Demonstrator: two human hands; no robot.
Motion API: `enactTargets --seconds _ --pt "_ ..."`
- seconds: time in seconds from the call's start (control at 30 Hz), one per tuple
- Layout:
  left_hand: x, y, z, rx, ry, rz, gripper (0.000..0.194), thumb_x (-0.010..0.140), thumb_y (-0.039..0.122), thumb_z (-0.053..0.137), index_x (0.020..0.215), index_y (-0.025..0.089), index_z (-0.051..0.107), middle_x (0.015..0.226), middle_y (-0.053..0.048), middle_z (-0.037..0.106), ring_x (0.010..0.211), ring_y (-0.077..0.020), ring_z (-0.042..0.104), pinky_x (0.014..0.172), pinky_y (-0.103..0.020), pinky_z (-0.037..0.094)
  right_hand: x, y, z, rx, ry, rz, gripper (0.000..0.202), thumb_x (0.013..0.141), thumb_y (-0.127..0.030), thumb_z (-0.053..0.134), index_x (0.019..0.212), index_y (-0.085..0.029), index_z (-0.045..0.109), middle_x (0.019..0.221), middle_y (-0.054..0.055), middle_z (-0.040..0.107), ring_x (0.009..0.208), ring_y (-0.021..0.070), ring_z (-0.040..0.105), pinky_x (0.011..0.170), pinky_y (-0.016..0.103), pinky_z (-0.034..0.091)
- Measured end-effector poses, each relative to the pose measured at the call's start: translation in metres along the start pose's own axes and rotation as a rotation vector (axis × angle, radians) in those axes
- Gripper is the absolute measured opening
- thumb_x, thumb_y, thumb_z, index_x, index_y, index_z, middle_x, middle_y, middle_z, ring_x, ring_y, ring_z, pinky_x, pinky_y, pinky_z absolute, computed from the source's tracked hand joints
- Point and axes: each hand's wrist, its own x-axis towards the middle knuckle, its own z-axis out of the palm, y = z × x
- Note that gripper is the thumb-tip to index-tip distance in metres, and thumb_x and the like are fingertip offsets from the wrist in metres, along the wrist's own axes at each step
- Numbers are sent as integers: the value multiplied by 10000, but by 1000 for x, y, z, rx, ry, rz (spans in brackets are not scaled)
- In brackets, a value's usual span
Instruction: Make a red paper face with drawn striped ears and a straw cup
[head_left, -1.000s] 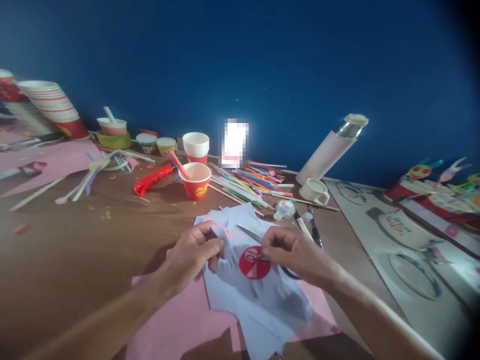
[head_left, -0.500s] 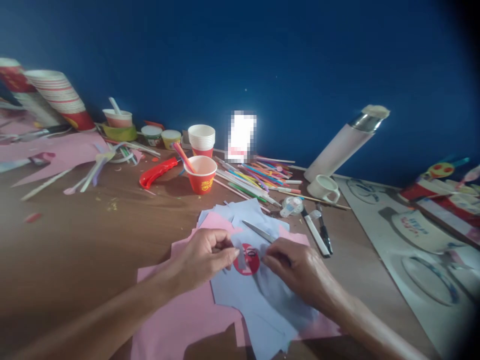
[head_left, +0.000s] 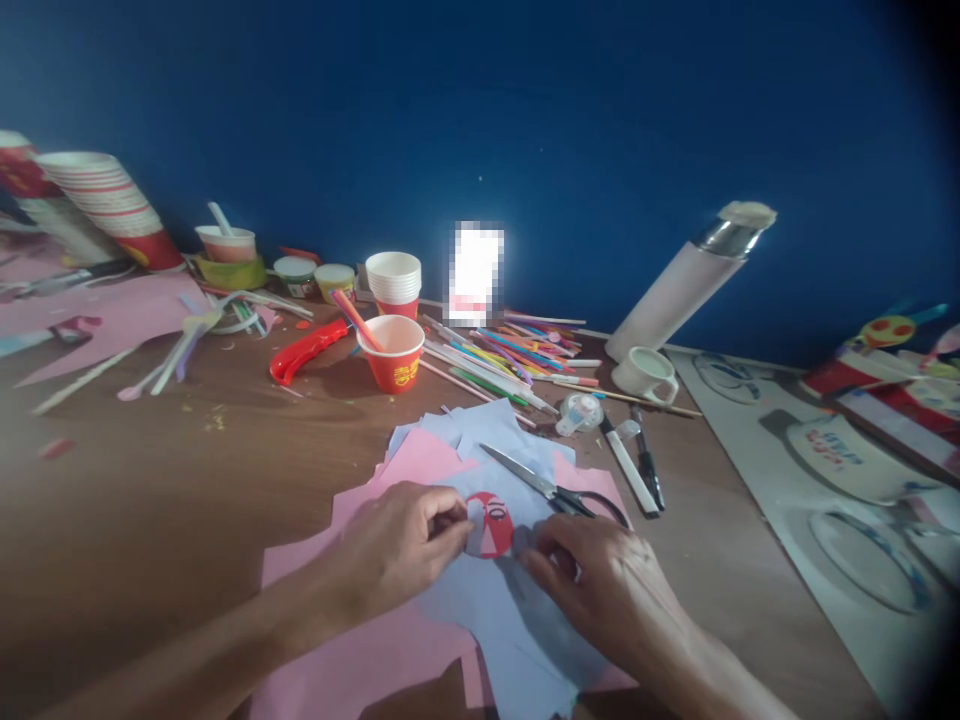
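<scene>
A red paper disc (head_left: 499,530) with a printed dark figure lies on light-blue paper sheets (head_left: 457,590), above pink paper (head_left: 330,640). At the disc's left edge, my left hand (head_left: 412,530) is closed in a pinch on a small pale-blue paper piece (head_left: 476,517), which overlaps the disc. On the disc's right, my right hand (head_left: 600,570) is closed, thumb and fingertips together near its edge; I cannot make out what they hold. Black-handled scissors (head_left: 551,490) lie on the paper just beyond my right hand.
Behind the paper are a red paper cup (head_left: 396,372) with straws, a red-handled tool (head_left: 307,352) and many loose straws (head_left: 495,360). To the right lie a tape roll (head_left: 580,412) and markers (head_left: 630,465), with a mug (head_left: 645,375) and a thermos (head_left: 686,290) beyond.
My right hand has moved slightly down and away from the scissors, whose handles now show. My left hand is a little lower, and the pale-blue piece now lies over the disc's left part.
</scene>
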Motion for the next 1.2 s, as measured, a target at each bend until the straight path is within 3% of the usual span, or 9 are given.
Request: enactTargets --seconds 0.1,0.2,0.3,0.53,0.7,0.87,1.03,1.2 --pt "0 -6 3 4 16 27 242 827 339 509 634 196 540 539 44 421 493 -109 305 457 -230 188 -2 -2 4 -44 8 12 182 740 -378 664 667 -220 610 597 -16 610 574 160 541 566 268 291" --pt "0 -6 3 -25 14 28 235 822 342 513 637 197 532 543 41 427 491 -111 295 456 -231 180 -2 -4 6 16 -16 13 72 733 -230 641 663 -234 623 570 -43 604 575 146 545 605 264 307" --pt "1 -3 2 -43 4 6 227 820 337 515 640 198 520 557 38 424 503 -113 300 457 -227 177 0 -2 3 82 -13 9 131 756 -163 577 650 -230 613 544 -55 589 557 125 537 607 255 309" --pt "0 -6 7 4 85 57 236 828 327 517 633 197 536 538 40 446 492 -110 309 465 -232 170 -4 1 5 -33 111 -72 142 752 -324 648 713 -198 595 641 -10 611 613 162 547 710 312 308" --pt "-4 1 10 152 216 162 241 836 296 530 615 200 519 582 23 483 521 -123 349 499 -238 217 -7 -1 14 -40 80 -65 73 751 -186 615 684 -199 588 604 -31 608 571 136 533 754 320 287" --pt "-5 11 6 202 159 159 193 848 253 512 662 203 522 734 -8 528 699 -164 484 581 -233 316 -5 2 5 -14 30 -57 120 769 -152 578 663 -208 583 575 -38 608 586 147 530 707 298 289" --pt "-2 8 12 204 133 236 186 861 237 517 704 219 614 836 -34 584 846 -202 504 719 -269 373 0 12 -11 -35 104 7 166 829 -242 558 670 -210 594 574 -23 616 588 155 548 675 293 302" --pt "-2 5 16 233 169 285 172 853 220 533 704 208 617 866 -52 600 839 -210 503 727 -298 386 5 18 -12 -46 70 33 140 839 -262 584 713 -209 616 615 -26 656 575 147 561 693 298 321"
